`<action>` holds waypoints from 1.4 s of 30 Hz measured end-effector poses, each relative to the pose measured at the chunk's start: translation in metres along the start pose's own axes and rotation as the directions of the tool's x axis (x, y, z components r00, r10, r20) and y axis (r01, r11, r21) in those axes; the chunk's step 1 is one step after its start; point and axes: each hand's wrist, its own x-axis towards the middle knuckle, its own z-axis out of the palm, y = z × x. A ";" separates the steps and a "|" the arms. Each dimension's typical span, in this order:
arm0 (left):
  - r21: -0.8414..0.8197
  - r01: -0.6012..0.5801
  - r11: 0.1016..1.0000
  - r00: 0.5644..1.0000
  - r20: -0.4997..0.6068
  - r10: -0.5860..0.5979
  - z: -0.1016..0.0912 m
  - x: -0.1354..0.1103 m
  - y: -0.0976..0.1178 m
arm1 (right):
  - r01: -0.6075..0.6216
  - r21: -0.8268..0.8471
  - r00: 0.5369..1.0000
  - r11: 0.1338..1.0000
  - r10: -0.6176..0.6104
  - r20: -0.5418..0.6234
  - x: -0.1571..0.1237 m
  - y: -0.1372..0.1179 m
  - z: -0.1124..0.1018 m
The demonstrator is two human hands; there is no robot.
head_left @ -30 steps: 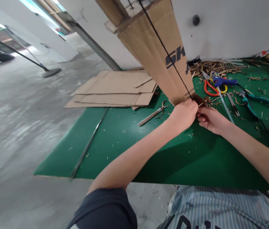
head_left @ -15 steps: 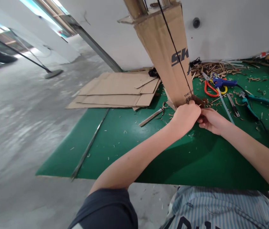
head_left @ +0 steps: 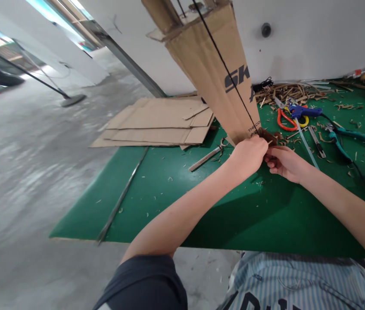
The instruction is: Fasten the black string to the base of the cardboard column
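Observation:
A tall cardboard piece (head_left: pixel 214 69) with dark printed letters leans up and to the left over the table. Down its face runs a thin black cord (head_left: pixel 224 64), ending at my left hand (head_left: pixel 250 153), which is closed on it at the foot of the cardboard. Close beside it, my right hand (head_left: pixel 284 163) has its fingers curled and pinched; whatever they hold is hidden. Brown scraps (head_left: pixel 269 135) lie just behind both hands.
Flat cardboard sheets (head_left: pixel 156 120) are stacked at the table's far left. To the right lie orange-handled scissors (head_left: pixel 286 120), a blue glue gun (head_left: pixel 305 112), a utility knife (head_left: pixel 317 142) and teal pliers (head_left: pixel 340 144). A metal strip (head_left: pixel 122 196) crosses the green tabletop (head_left: pixel 169 206).
The tall cardboard piece has tipped further left, and the black cord with it. My left hand has shifted slightly left; my right hand is almost in the same place.

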 end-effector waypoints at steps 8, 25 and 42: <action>-0.068 0.026 0.997 0.999 -0.018 -0.027 0.001 0.002 -0.006 | 0.029 -0.099 1.000 0.995 -0.030 -0.010 0.003 0.005 -0.001; -0.178 -0.027 0.984 0.999 0.014 0.029 -0.008 0.003 -0.007 | 0.153 -0.882 0.706 -0.445 -0.576 0.413 -0.004 0.005 -0.020; -0.428 -0.014 0.904 1.000 -0.026 0.003 -0.019 0.000 -0.009 | 0.415 -0.903 0.633 -0.110 -0.678 0.373 0.005 0.008 -0.030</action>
